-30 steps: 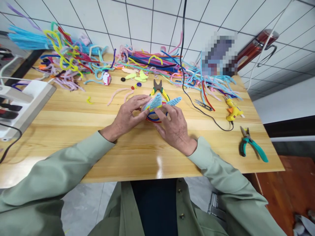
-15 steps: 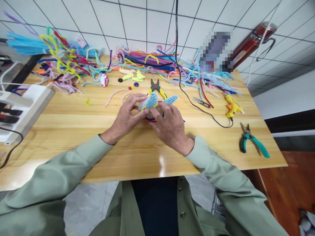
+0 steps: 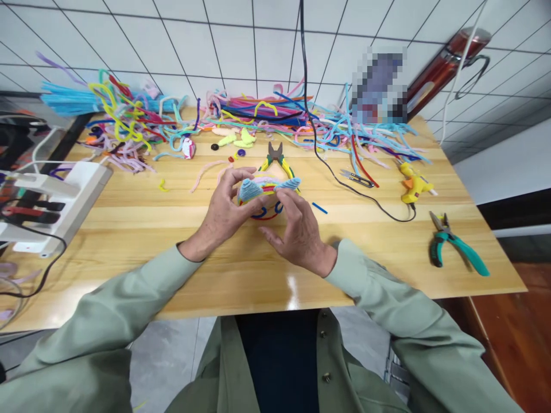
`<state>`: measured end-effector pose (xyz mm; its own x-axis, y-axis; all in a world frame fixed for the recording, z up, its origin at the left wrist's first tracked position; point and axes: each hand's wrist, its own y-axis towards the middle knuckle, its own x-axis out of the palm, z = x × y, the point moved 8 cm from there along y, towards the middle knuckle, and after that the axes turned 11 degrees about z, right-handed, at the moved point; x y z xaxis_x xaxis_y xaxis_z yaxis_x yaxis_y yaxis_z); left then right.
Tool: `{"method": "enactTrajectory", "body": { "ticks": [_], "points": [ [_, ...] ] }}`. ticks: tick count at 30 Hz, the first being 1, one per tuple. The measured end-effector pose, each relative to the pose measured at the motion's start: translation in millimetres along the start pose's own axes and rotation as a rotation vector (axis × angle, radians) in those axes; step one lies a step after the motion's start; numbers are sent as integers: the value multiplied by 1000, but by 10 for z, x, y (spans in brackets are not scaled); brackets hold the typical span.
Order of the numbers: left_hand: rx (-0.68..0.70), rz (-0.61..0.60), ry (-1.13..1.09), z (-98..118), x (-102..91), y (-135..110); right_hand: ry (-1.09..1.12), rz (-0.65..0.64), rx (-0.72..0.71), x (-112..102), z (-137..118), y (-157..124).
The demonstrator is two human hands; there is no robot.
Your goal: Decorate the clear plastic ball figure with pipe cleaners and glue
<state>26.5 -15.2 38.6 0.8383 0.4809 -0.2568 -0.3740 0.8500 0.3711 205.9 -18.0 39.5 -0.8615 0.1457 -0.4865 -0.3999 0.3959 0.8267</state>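
Note:
A small pipe-cleaner figure (image 3: 267, 188) with two light-blue pointed ears and bands of yellow, red and pink is between my hands above the table. Blue curls and a red curve show along its lower side. My left hand (image 3: 230, 206) is closed around its left side, thumb across the front. My right hand (image 3: 299, 229) has its curled fingers on the figure by the right ear, with the thumb lower down and apart from them. Fingers cover part of the figure. Just behind it lie yellow-green-handled cutting pliers (image 3: 276, 158), jaws pointing away.
Piled pipe cleaners (image 3: 258, 109) line the wall. A short blue piece (image 3: 319, 208) lies right of my hands. Farther right are thread snips (image 3: 357, 178), a yellow glue gun (image 3: 414, 182) with its cord and teal pliers (image 3: 458, 244). A white power strip (image 3: 80, 192) stands left.
The figure has tipped and shifted slightly left, so both ears and the blue curls face me more. My right thumb has moved away from its fingers. The camera view has shifted slightly.

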Motion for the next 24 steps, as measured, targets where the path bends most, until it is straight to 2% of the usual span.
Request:
{"method": "enactTrajectory", "body": {
  "ticks": [4, 7, 11, 15, 19, 24],
  "points": [
    [-2, 40, 49, -35, -23, -14, 36, -2, -12, 11, -57, -21],
    [-45, 1, 59, -100, -21, -17, 54, 29, -21, -2, -86, -2],
    [-90, -76, 29, -163, -5, -28, 68, 126, -60, -127, -105, 74],
    [-108, -3, -105, -204, -53, -15, 85, 168, -31, -298, -22, 159],
    [-175, -2, -285, -254, -17, -11, 11, 104, 31, -341, 108, 203],
    [-231, -54, -370, -210, 57, -27, -47, 53, -29, -293, 103, 208]
  ]
}}
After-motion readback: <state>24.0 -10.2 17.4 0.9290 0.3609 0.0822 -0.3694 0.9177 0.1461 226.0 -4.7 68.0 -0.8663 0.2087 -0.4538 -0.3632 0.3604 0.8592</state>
